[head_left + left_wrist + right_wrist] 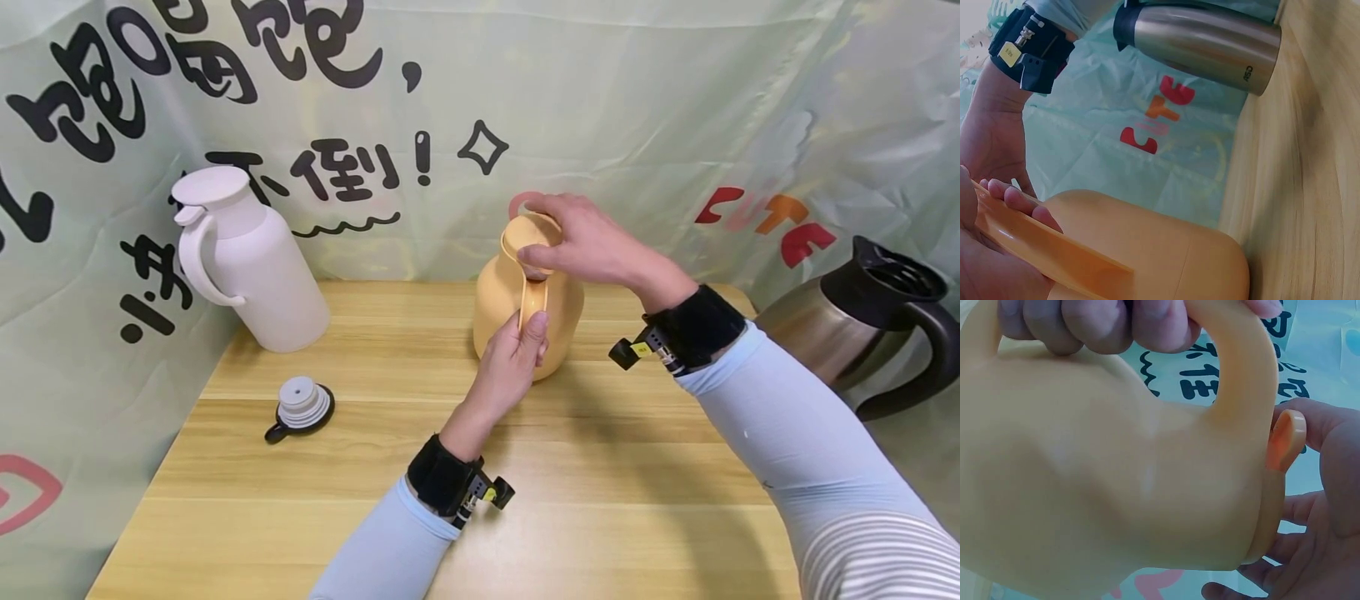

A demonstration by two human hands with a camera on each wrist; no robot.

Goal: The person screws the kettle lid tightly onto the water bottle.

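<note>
A yellow-orange thermos jug [489, 312] stands upright on the wooden table, near its back edge. Its handle [1054, 256] faces me, and my left hand [508, 362] grips it with the fingers wrapped round. On top, my right hand [588, 246] holds the round lid [525, 231] from the right side, thumb towards me and fingers at the far side. The right wrist view shows the right thumb by the lid's small raised tab [1291, 434], with the fingers [1300, 509] spread along the lid's outer face. The lid sits on the neck.
A pale pink jug [273, 271] stands at the back left. In front of it lies a grey stepped stopper [302, 400] with a black rim and tab. At the right is a steel jug [825, 329] with black top and handle. Printed cloth [637, 108] hangs behind the table.
</note>
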